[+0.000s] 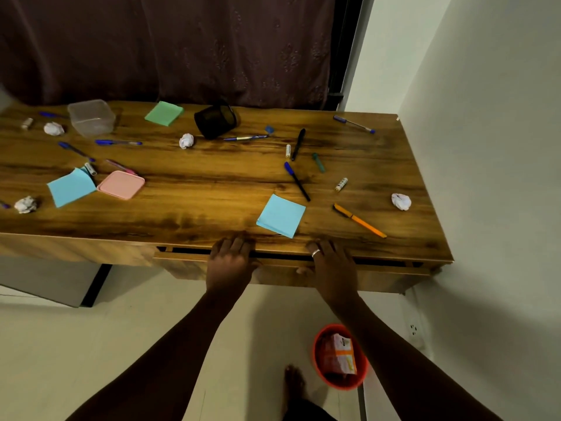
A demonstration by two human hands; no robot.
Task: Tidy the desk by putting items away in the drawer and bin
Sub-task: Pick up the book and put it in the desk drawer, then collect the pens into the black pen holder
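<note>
Views: one, wide-angle, worn on my head.
Facing: forward and steeply down, square to the long front edge of the desk [212,189].
Range: close. My left hand [229,262] and right hand [332,268] reach the drawer [282,264] at mid-frame.
Top: curtain [182,47].
Right: wall [485,132].
Bottom: floor [121,335], bin [318,369].

Drawer [282,265] sits under the desk [212,192], bin [315,354] on the floor [91,344].

Pretty dim in here, honestly. A warm glow pools on the middle of the desk [212,189] and fades toward both ends, the forearms [188,344] come out as near-black silhouettes, the wide lens bows the desk's edges, and everything looks slightly soft.
</note>
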